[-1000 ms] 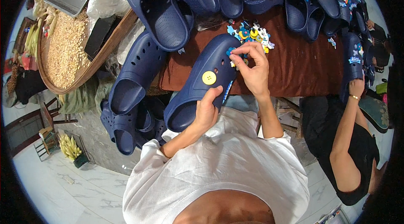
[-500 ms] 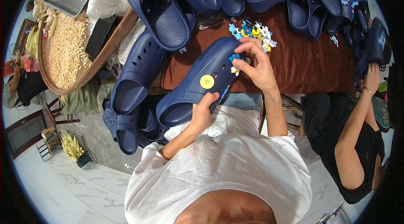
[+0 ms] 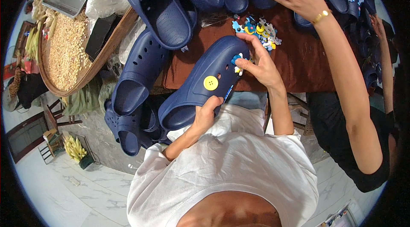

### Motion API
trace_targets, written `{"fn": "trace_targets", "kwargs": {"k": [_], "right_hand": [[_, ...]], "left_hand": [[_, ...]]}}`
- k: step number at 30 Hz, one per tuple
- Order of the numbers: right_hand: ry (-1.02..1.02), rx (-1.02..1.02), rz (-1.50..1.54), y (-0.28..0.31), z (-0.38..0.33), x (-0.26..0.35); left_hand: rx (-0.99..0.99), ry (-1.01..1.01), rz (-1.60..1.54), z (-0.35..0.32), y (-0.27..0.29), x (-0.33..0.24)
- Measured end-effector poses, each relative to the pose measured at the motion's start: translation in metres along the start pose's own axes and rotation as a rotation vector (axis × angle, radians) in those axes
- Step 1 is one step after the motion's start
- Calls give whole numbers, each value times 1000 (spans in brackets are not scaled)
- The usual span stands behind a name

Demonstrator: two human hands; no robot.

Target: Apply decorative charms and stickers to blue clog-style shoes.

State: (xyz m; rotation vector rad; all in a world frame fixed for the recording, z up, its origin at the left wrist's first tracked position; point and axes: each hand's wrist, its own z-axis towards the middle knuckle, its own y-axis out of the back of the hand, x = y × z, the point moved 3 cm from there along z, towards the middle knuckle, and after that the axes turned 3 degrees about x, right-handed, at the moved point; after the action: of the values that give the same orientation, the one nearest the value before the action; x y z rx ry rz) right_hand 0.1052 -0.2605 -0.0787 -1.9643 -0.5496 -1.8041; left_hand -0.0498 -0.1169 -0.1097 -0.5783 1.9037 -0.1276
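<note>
A navy foam clog (image 3: 196, 71) with vent holes is tilted in front of me, its toe pointing away. My left hand (image 3: 206, 114) is closed on its side near the foot opening, thumb on top. A yellow button-shaped charm (image 3: 210, 83) sits on the upper. At the toe's right side, my right hand (image 3: 262, 67) presses its thumb on a blue, white and yellow shoe charm (image 3: 237, 59), fingers curled round the toe edge. Past the toe lies a pile of loose charms (image 3: 262, 33) on the brown cloth (image 3: 299, 65).
More navy clogs (image 3: 164, 18) stand along the table's far side, and others (image 3: 132, 94) are at the left. A co-worker's arm (image 3: 341, 52) reaches over the table from the right. A wooden tray of pale kernels (image 3: 66, 60) stands at the far left, beside a plastic bag (image 3: 104, 1).
The co-worker's arm has swung from the far right over the back clogs, near the charm pile. My right fingers have shifted slightly on the toe; my left hand has barely moved.
</note>
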Motion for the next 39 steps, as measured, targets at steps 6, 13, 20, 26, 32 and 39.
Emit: {"fn": "trace_targets", "kwargs": {"k": [6,13,20,26,32,39], "right_hand": [[-21,74,85,-7,5,1],[17,115,101,-4,2,-6],[-68,76,35,-7,-8,-14],[-101,64,36,-9,-13,-15],[-58,4,136,-14,-14,-18],[-57,-93,108,-13,-11,-17]], "left_hand": [[1,-61,36,-4,3,-2],[91,1,51,-6,15,-11],[197,152,-575,5,12,-14],[276,110,-660,7,6,-16],[146,209,-499,-4,13,3],[178,102,-608,14,-5,-17]]}}
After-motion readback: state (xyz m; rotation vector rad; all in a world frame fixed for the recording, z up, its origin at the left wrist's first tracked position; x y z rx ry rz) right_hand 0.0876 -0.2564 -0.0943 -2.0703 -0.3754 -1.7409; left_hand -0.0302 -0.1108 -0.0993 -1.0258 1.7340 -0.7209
